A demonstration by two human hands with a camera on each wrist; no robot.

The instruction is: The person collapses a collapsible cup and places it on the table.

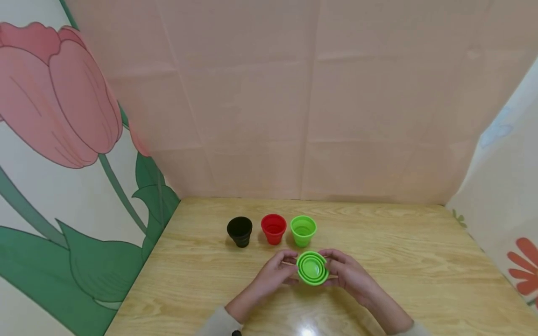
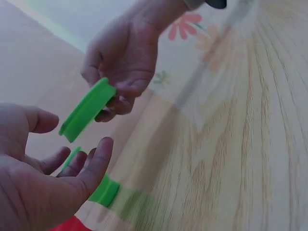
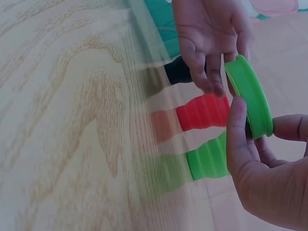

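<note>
Right hand (image 3: 269,178) pinches shallow green cup (image 3: 252,98) — round, rimmed, seen nearly edge-on, held clear of table (image 3: 57,144). Left hand (image 3: 209,36) opposite, fingers loosely extended just beside shallow cup; contact cannot be told. Behind, three taller cups in row near back edge of surface: black cup (image 3: 179,72) nearest corner by green mural (image 3: 161,21), partly hidden by left fingers; red cup (image 3: 204,113) in middle; tall green cup (image 3: 211,156) farthest from that corner — all reflected in wood-grain top.
</note>
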